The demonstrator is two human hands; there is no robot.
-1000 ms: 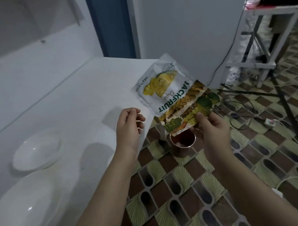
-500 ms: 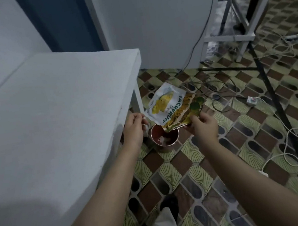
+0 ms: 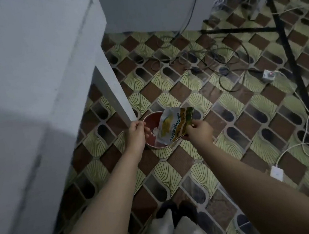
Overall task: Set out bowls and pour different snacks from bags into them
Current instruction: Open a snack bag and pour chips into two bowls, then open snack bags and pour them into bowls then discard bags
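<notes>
While the right hand (image 3: 198, 130) pinches the jackfruit bag (image 3: 172, 126), the left hand (image 3: 136, 133), fingers curled together, hovers over the red container (image 3: 150, 120) mid-frame.

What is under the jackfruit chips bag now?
A red round container on the tiled floor; small white scraps lie inside. The jackfruit chips bag covers its right part.
</notes>
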